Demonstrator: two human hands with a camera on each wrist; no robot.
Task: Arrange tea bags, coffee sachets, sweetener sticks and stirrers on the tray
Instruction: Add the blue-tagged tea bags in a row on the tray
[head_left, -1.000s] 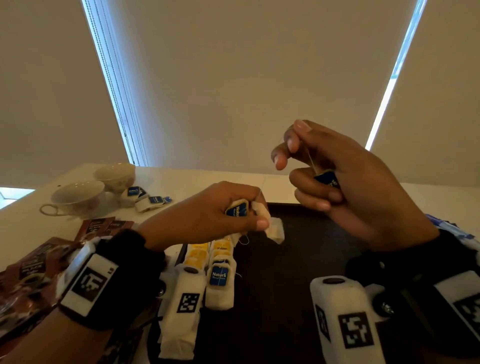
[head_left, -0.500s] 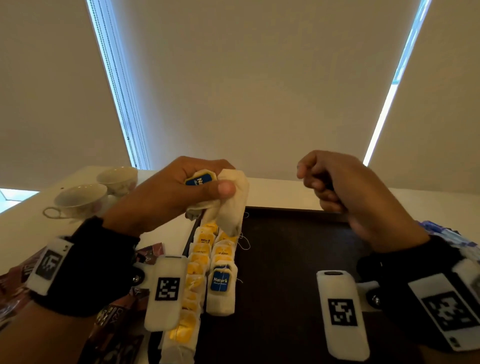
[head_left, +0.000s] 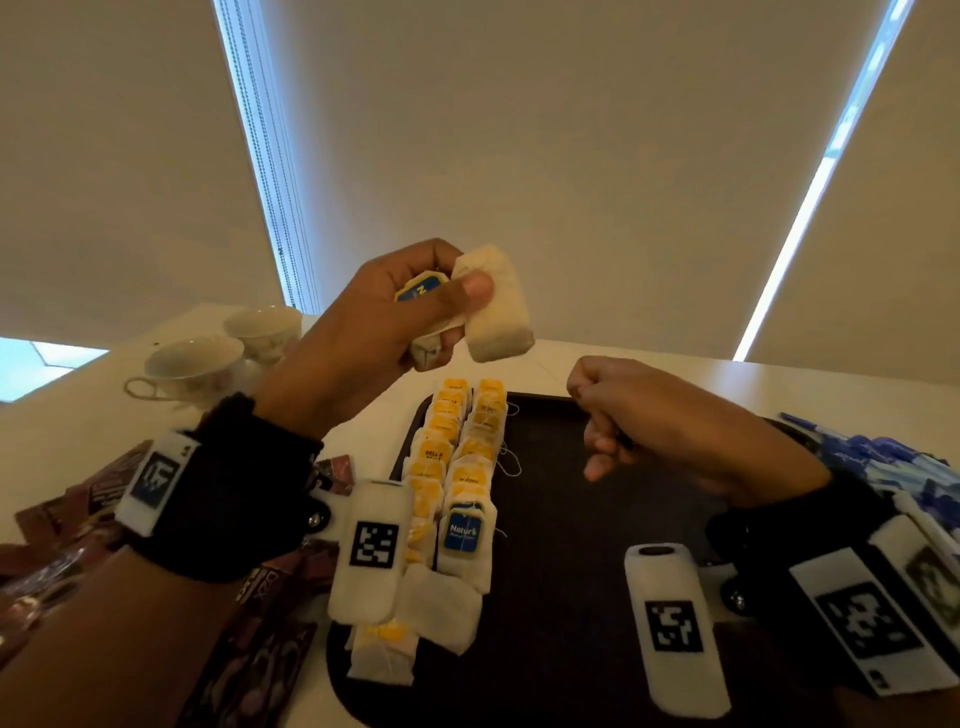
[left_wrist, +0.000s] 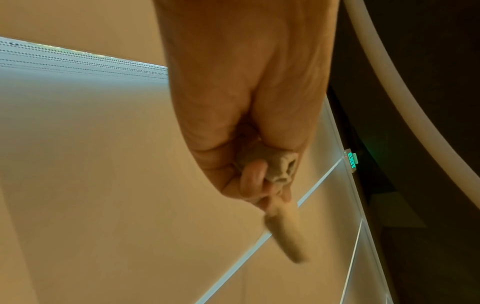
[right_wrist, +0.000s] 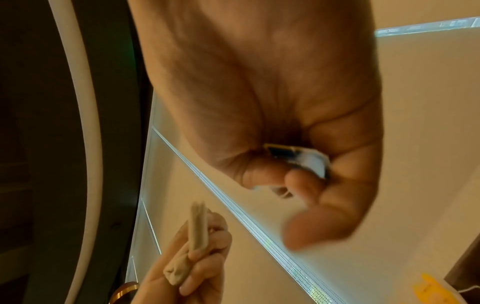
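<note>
My left hand (head_left: 452, 301) is raised above the far end of the dark tray (head_left: 597, 519). It pinches a pale tea bag (head_left: 498, 306) with a blue tag (head_left: 420, 289), and a second crumpled bag (head_left: 428, 353) is curled under its fingers. The left wrist view shows the hand (left_wrist: 259, 181) with the tea bag (left_wrist: 285, 232) hanging from it. My right hand (head_left: 608, 415) is a fist over the tray; in the right wrist view its fingers (right_wrist: 303, 181) curl round a blue and white tea bag tag (right_wrist: 298, 158). Two rows of tea bags (head_left: 457, 457) lie along the tray's left side.
Brown coffee sachets (head_left: 57, 525) lie on the table left of the tray. Two teacups (head_left: 192, 364) stand at the far left. Blue sweetener sticks (head_left: 904, 462) lie right of the tray. The tray's middle and right show bare dark surface.
My left hand has risen from tray level with the tea bags. My right hand has dropped towards the tray and curled from a raised pinch into a fist round the tag.
</note>
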